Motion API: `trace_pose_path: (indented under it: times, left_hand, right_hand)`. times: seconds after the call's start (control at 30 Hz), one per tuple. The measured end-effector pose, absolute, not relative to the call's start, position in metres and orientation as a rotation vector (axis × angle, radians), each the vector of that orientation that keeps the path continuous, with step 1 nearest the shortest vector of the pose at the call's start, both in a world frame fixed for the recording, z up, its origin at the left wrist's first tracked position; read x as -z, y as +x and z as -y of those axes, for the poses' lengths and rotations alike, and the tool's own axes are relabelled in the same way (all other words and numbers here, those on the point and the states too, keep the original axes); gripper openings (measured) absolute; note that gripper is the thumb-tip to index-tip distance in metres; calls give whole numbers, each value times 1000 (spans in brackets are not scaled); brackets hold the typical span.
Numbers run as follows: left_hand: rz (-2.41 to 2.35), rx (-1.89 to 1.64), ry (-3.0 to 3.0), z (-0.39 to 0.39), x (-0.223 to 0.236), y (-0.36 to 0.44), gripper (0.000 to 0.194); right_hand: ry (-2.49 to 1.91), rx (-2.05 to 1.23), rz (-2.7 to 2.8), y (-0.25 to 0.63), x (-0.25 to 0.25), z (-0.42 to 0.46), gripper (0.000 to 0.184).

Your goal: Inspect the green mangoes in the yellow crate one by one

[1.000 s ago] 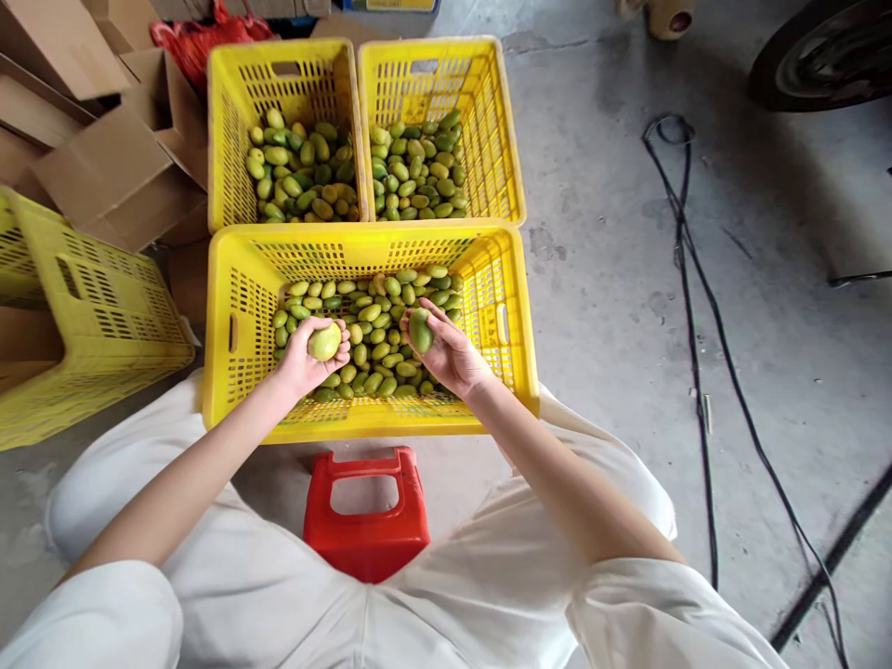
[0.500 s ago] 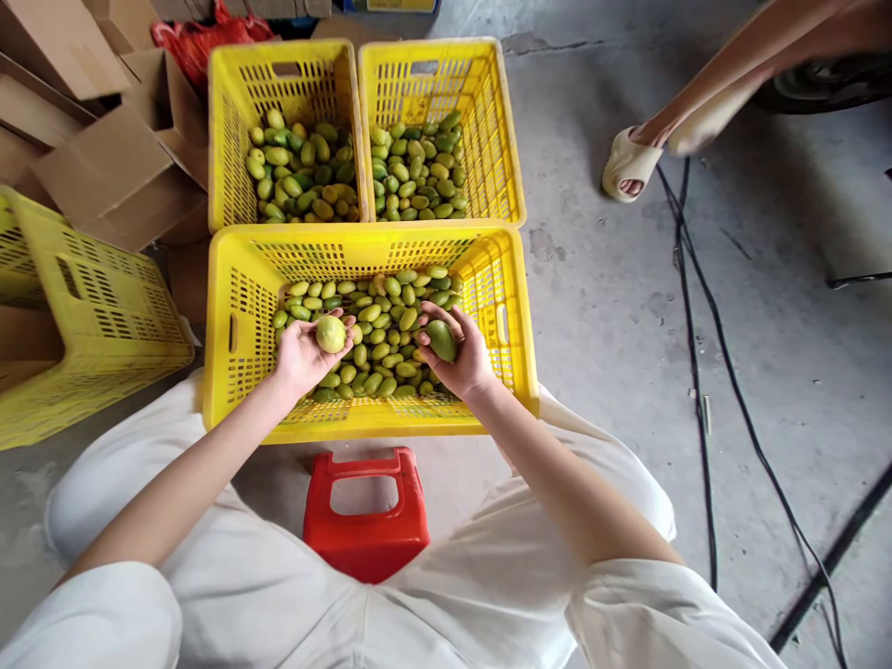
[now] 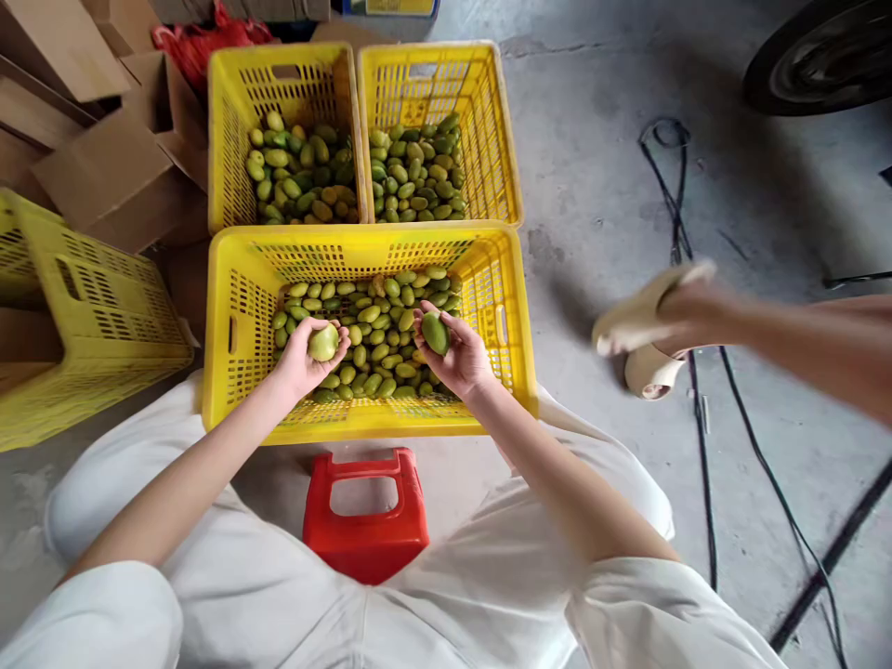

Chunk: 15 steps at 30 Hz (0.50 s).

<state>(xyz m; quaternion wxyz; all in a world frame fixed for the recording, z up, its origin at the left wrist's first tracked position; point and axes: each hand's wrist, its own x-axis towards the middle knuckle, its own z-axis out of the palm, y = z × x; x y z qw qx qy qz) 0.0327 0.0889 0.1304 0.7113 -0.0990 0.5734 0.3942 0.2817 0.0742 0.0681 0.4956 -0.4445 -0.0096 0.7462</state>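
Observation:
In my left hand rests a pale yellow-green roundish fruit, the fingers curled around it. A darker green oval fruit lies in my right hand, with thumb and fingers bent about it. Both hands are above the front yellow crate, inside its rim. Below them, many similar green oval fruits cover the crate's floor; my hands and forearms hide some of them.
Behind stand two more yellow crates, left and right, holding fruit. A yellow crate and cardboard boxes are at left. A red stool stands before me. At right are another person's sandalled feet, black cables and a wheel.
Both fruits have turned slightly in my hands, and my left hand has tipped the pale one a little left. The other person's feet have come nearer along the right side.

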Motion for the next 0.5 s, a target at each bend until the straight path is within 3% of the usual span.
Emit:
trace_pose_path:
  times: [0.17,0.33,0.5]
  left_hand:
    - [-1231,-801,-51,-86,-130,36,10]
    - [-1203,-818,-24,-84,-123,34,20]
    - [-1119,-815,177,-83,-110,30,8]
  right_hand:
    - [-1001,-1871,66,281,-72,-71,35]
    - [-997,-1863,81,278,-71,-70,43]
    - [-982,-1868,94,279,-68,-73,28]
